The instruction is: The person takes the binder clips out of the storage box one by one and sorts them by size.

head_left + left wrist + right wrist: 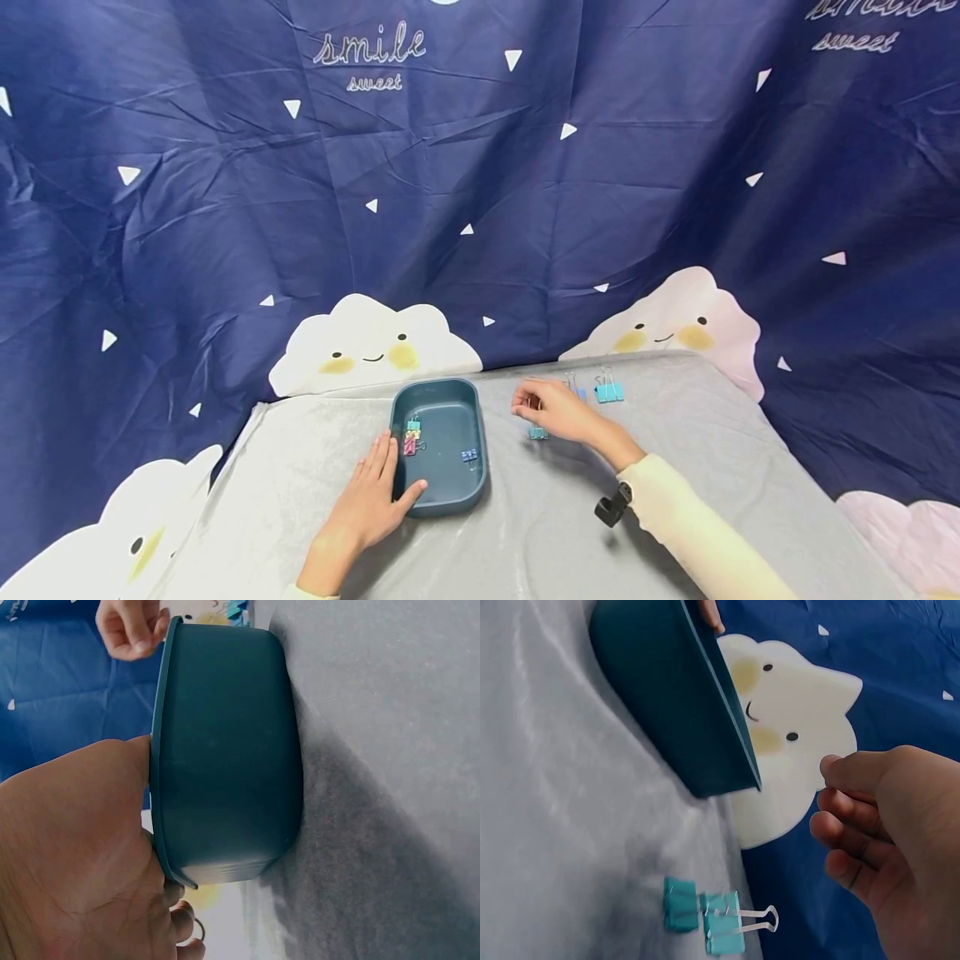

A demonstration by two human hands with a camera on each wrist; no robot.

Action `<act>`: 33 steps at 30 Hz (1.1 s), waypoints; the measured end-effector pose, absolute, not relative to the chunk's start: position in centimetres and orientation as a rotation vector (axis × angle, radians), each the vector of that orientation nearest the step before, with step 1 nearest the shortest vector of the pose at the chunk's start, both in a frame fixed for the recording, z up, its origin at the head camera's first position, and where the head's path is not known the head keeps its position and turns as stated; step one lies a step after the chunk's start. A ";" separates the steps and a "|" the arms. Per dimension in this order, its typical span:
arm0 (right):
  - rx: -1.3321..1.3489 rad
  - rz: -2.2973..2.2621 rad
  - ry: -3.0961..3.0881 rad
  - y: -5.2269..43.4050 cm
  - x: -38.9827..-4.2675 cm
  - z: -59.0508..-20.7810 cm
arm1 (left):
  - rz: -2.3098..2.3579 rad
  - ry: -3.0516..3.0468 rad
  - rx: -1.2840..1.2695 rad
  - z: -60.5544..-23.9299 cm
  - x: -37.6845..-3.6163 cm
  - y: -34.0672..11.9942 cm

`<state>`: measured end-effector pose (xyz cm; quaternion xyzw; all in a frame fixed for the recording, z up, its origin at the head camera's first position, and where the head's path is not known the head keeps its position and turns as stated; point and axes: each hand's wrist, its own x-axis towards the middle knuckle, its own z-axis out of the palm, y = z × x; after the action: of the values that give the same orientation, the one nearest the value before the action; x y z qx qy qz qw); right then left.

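small teal metal binder clip (537, 432) sits on the gray cloth-covered desk (292, 458), right of the dark teal rounded-corner rectangular box (446, 483). right hand (558, 410) is above the clip, apart from it: grip has nothing in it, fingers loosely curled. left hand (366, 500) rests on the box's left rim, grip spread, not clamped. inside the box: teal, yellow and pink clips (409, 447) bunched left, blue clips (468, 455) right. past the right hand: blue clip (577, 392), larger teal clip (609, 392). navy cloud-print cloth backdrop (450, 167) behind.

Upright teal box (442, 485) holds perhaps five small clips (410, 447); larger clips (610, 393) outside.
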<state>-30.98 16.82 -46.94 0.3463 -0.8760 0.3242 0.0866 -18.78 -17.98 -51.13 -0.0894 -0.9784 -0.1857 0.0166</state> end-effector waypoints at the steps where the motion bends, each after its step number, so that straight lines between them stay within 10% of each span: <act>1: 1.042 0.964 -2.611 16.4 -31.0 -46.8 | -0.579 -3.040 -0.280 -51.2 -18.8 -18.0; 33: 1.388 0.879 -2.665 4.5 -32.0 -45.6 | -0.552 -3.044 -0.290 -51.0 -18.7 -18.0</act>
<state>-32.05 4.46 -45.60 0.4433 -0.8513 0.2808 0.0053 -18.74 -18.02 -51.03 -0.0932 -0.9795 -0.1776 0.0173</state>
